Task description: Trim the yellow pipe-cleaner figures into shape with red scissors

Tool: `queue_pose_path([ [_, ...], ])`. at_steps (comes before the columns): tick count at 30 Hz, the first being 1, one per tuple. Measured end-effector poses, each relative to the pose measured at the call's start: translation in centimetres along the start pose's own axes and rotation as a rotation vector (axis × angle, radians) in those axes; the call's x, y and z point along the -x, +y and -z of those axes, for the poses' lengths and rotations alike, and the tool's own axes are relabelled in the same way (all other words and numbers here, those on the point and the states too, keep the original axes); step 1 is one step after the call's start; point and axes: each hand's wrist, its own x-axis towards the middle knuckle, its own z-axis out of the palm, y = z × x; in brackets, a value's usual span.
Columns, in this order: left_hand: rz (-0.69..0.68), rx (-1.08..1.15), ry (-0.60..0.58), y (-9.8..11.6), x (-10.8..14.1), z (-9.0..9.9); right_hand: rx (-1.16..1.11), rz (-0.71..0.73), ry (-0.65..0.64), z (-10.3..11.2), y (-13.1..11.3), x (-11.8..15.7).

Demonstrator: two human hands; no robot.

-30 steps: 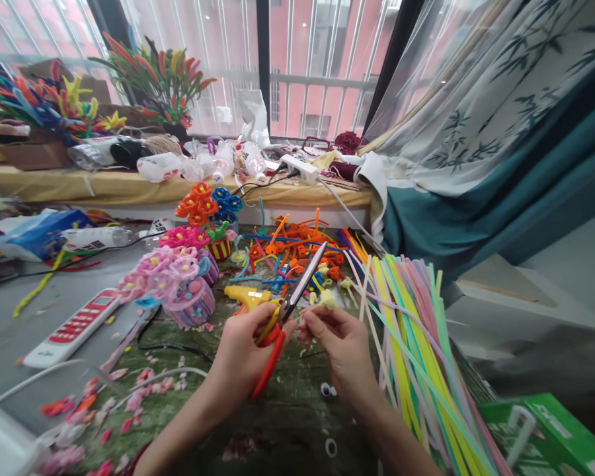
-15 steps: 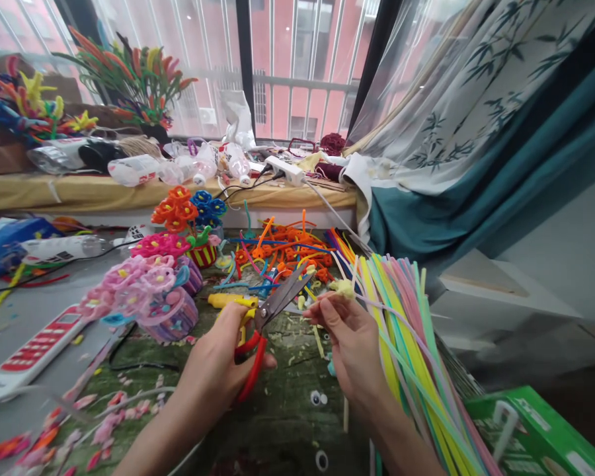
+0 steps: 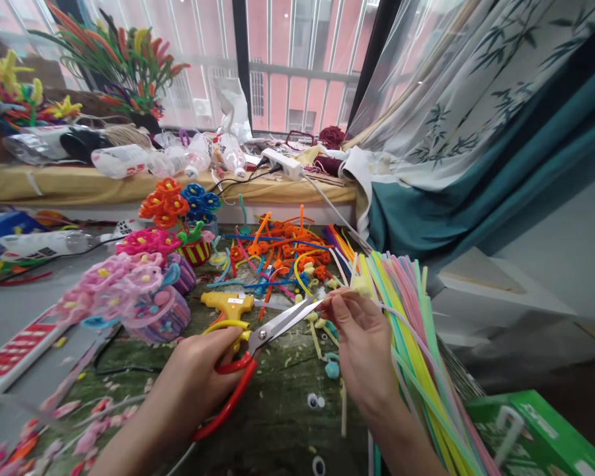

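My left hand (image 3: 198,377) is closed on the red handles of the scissors (image 3: 277,322), whose blades point up and to the right. The blade tips reach the fingertips of my right hand (image 3: 359,337). That hand pinches a fuzzy pale yellow piece (image 3: 361,285), partly hidden by the fingers. Just behind the scissors lies a yellow glue gun (image 3: 229,303). Short pale yellow scraps (image 3: 316,340) and a light blue piece (image 3: 332,369) lie beneath my right hand.
Pipe cleaners (image 3: 411,330) fan out at right, beside a green box (image 3: 540,430). Fuzzy flower pots (image 3: 161,316) stand at left. Orange pieces (image 3: 287,238) are heaped behind. Googly eyes (image 3: 313,400) lie near the front. A power strip (image 3: 283,163) rests on the sill.
The scissors have turned lower, with their blades closer together and their tips now at my right fingertips. My left hand has moved left and down; my right hand has shifted slightly right.
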Motion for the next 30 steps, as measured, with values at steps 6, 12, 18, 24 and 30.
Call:
queue_pose_path([
  [6,0.000,0.033,-0.009,-0.07,0.01,-0.15,-0.023,-0.007,-0.007,-0.11,0.10,-0.02],
  [12,0.012,0.024,-0.045,0.04,-0.13,-0.01,-0.072,-0.030,-0.006,-0.22,0.02,0.02],
  [18,-0.022,0.015,-0.035,-0.21,0.00,-0.07,-0.074,-0.030,-0.007,-0.11,-0.09,-0.07],
  [24,-0.043,-0.012,-0.041,-0.54,0.10,-0.21,-0.070,-0.027,-0.019,-0.06,-0.05,-0.08],
  [30,-0.046,-0.014,-0.049,-0.77,0.06,-0.34,-0.072,-0.015,-0.024,-0.07,0.07,-0.07],
])
